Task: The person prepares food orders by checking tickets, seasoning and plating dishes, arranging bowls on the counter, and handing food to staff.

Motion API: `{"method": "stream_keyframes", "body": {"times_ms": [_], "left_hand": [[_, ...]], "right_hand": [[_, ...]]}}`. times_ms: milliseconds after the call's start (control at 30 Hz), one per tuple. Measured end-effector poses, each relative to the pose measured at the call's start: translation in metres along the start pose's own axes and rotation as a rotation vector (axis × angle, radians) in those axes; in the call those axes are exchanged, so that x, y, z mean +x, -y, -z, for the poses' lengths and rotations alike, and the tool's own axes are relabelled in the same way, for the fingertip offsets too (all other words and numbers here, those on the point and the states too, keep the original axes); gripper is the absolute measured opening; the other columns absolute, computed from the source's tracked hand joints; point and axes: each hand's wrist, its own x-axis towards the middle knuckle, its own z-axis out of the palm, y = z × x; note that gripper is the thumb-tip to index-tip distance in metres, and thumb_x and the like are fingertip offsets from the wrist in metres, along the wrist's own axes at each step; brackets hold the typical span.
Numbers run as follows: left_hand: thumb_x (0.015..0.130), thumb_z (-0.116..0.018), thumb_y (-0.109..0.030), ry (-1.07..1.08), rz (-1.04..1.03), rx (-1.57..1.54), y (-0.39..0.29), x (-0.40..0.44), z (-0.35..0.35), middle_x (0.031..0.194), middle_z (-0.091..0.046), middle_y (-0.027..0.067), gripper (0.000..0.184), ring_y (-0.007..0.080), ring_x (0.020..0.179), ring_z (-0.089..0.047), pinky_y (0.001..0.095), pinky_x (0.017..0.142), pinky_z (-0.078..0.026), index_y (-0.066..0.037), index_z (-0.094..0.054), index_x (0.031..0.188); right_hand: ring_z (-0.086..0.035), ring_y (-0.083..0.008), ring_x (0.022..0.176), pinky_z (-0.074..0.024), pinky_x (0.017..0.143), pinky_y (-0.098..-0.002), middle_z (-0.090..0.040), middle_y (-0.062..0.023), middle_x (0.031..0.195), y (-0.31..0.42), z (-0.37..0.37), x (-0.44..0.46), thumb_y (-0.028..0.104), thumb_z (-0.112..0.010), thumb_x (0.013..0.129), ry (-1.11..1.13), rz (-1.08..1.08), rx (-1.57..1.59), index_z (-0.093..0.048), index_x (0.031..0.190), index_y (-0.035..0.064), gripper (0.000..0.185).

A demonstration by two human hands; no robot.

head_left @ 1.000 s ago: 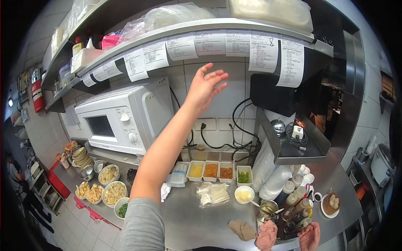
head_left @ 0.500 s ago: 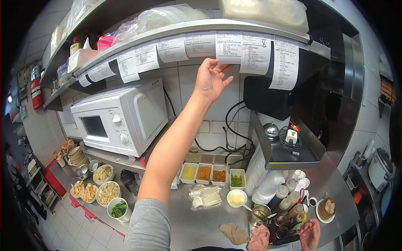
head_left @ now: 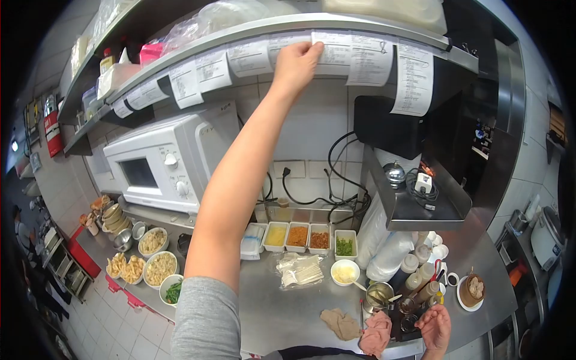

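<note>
My left hand (head_left: 298, 65) is raised to the overhead shelf, with its thumb and fingers closed on the left edge of a printed order slip (head_left: 334, 55). More slips hang in a row on either side, among them one with a pen mark (head_left: 369, 63) and a long one (head_left: 414, 78) to the right. Low on the right, my right hand (head_left: 434, 327) hovers by the sauce bottles (head_left: 428, 292), fingers loosely curled and apart, with nothing visible in it.
A white microwave (head_left: 153, 162) stands at left above bowls of food (head_left: 161, 269). Topping tubs (head_left: 297, 237), wrapped sticks (head_left: 299, 270), a small bowl (head_left: 345, 273), cloths (head_left: 341, 324) and a steamer basket (head_left: 473, 288) sit on the steel counter. A metal shelf (head_left: 414, 216) juts out at right.
My left hand has risen from below the slips and its spread fingers have closed on one slip's edge. My right hand has shifted slightly up and left. The view has moved a little.
</note>
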Motion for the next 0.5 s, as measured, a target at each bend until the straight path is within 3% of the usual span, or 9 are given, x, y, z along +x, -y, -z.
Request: {"method": "stream_keyframes", "body": {"times_ms": [67,133,167,200,300,333,400,467,500], "left_hand": [[0.089,-0.052,-0.030,0.004,-0.028,0.149,0.012,0.008,0.001,0.069,-0.063,0.0072,0.036,0.0113,0.063,-0.054,0.0298,0.059,-0.044,0.004,-0.064,0.083],[0.092,-0.043,-0.028,-0.039,-0.144,0.120,0.017,-0.006,-0.007,0.075,-0.063,0.0235,0.039,0.0325,0.069,-0.061,0.0406,0.063,-0.047,0.004,-0.063,0.080],[0.093,-0.037,-0.027,-0.021,-0.375,0.621,0.015,-0.010,-0.002,0.080,-0.060,0.0289,0.041,0.0419,0.078,-0.059,0.0456,0.068,-0.047,0.003,-0.063,0.081],[0.093,-0.035,-0.028,0.039,-0.204,0.673,0.010,-0.023,-0.002,0.081,-0.060,0.0288,0.043,0.0434,0.082,-0.058,0.0475,0.072,-0.047,0.003,-0.062,0.082],[0.092,-0.039,-0.033,0.035,0.016,0.108,-0.021,-0.111,0.024,0.076,-0.059,0.0265,0.044,0.0383,0.074,-0.060,0.0442,0.065,-0.046,0.006,-0.055,0.077],[0.092,-0.043,-0.034,0.105,0.107,-0.070,-0.028,-0.145,0.037,0.078,-0.059,0.0199,0.041,0.0284,0.075,-0.059,0.0392,0.066,-0.045,0.005,-0.053,0.088],[0.093,-0.043,-0.033,0.418,-0.059,-0.178,-0.033,-0.205,0.076,0.083,-0.059,0.0114,0.036,0.0197,0.075,-0.056,0.0343,0.069,-0.045,0.002,-0.053,0.096],[0.094,-0.046,-0.027,0.720,0.263,-0.428,-0.054,-0.268,0.133,0.092,-0.062,0.0093,0.033,0.0162,0.085,-0.059,0.0310,0.078,-0.047,0.002,-0.054,0.108],[0.093,-0.048,-0.022,0.782,0.184,-0.406,-0.048,-0.292,0.164,0.099,-0.062,0.0108,0.035,0.0169,0.089,-0.060,0.0309,0.081,-0.047,0.004,-0.050,0.116]], "right_hand": [[-0.060,-0.0225,0.071,-0.0522,0.068,-0.0378,-0.057,-0.0102,0.083,0.000,-0.006,-0.001,0.021,-0.054,0.089,0.081,-0.032,-0.015,-0.049,0.108,0.0005,0.029],[-0.057,-0.0205,0.080,-0.0489,0.073,-0.0347,-0.058,-0.0082,0.092,0.006,-0.014,-0.008,0.021,-0.053,0.090,0.104,-0.090,-0.002,-0.050,0.113,0.0006,0.030],[-0.056,-0.0195,0.084,-0.0472,0.075,-0.0331,-0.058,-0.0072,0.097,0.006,-0.016,-0.004,0.020,-0.052,0.091,0.140,-0.137,0.004,-0.051,0.115,0.0006,0.031],[-0.056,-0.0197,0.084,-0.0472,0.074,-0.0328,-0.058,-0.0075,0.098,0.000,-0.012,-0.002,0.021,-0.052,0.091,0.197,-0.164,0.019,-0.051,0.116,0.0014,0.032],[-0.056,-0.0201,0.083,-0.0468,0.073,-0.0325,-0.058,-0.0084,0.098,-0.019,-0.026,0.012,0.024,-0.050,0.092,0.308,-0.305,0.029,-0.051,0.117,0.0024,0.033],[-0.055,-0.0202,0.082,-0.0465,0.073,-0.0325,-0.058,-0.0087,0.097,-0.025,-0.035,0.013,0.025,-0.049,0.093,0.319,-0.344,0.026,-0.051,0.117,0.0025,0.033],[-0.055,-0.0199,0.081,-0.0456,0.073,-0.0326,-0.057,-0.0091,0.095,-0.047,-0.048,0.019,0.026,-0.048,0.093,0.368,-0.460,-0.065,-0.050,0.117,0.0022,0.034],[-0.053,-0.0182,0.080,-0.0444,0.073,-0.0317,-0.054,-0.0090,0.092,-0.059,-0.080,0.018,0.027,-0.046,0.094,0.435,-0.549,-0.235,-0.049,0.116,0.0016,0.034],[-0.053,-0.0163,0.080,-0.0446,0.072,-0.0303,-0.054,-0.0077,0.092,-0.073,-0.094,0.017,0.025,-0.049,0.093,0.411,-0.576,-0.215,-0.049,0.115,0.0008,0.032]]}}
